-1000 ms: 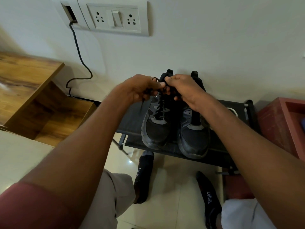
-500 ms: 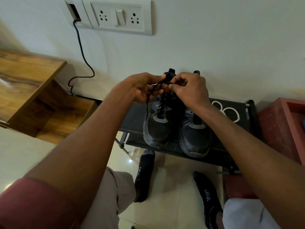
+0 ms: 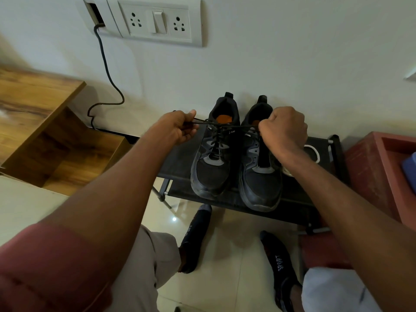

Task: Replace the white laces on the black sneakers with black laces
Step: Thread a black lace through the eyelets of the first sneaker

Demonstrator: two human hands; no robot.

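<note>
Black lace [image 3: 227, 125], threaded through left sneaker [image 3: 213, 158] on rack [image 3: 177, 163]: ends pinched in left hand [image 3: 177, 129] and right hand [image 3: 284, 129], drawn apart, apparently to tighten the knot.

Two sneakers [image 3: 234, 158] stand side by side on a low rack [image 3: 180, 163] against the wall, toes toward the person. A loose lace [image 3: 311, 152] lies on the rack to their right. A wooden shelf [image 3: 51, 136] sits left of the rack, a box [image 3: 371, 172] right, a socket plate [image 3: 157, 21] above.
</note>
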